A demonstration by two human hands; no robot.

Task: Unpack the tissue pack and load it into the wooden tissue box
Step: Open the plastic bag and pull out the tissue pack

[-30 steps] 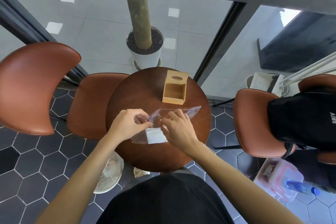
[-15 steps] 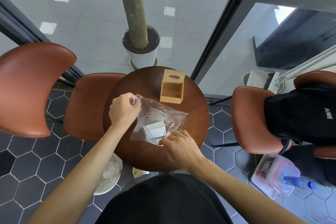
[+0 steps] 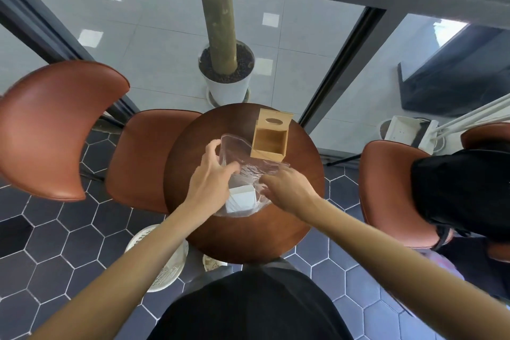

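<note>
A clear plastic bag [image 3: 249, 171] lies on the round wooden table [image 3: 300, 201] with its mouth open toward the far side. A white tissue stack [image 3: 241, 198] sits inside it at the near end. My left hand [image 3: 211, 176] is at the bag's mouth, thumb by the rim and fingers spread and reaching inside. My right hand [image 3: 287, 187] pinches the bag's right edge. The wooden tissue box [image 3: 270, 142] stands just beyond the bag, empty, its lid with an oval slot tipped up at the back.
Brown padded chairs stand left [image 3: 55, 129] and right [image 3: 392, 196] of the table. A potted trunk in a white pot [image 3: 227, 82] is behind glass. A white basket [image 3: 162, 259] sits on the floor under my left arm. Black cloth [image 3: 463, 196] covers the right chair.
My left hand let go of the lifted bag corner and moved right into the bag's mouth. My right hand shifted from the bag's near end to its right edge. The bag settled lower.
</note>
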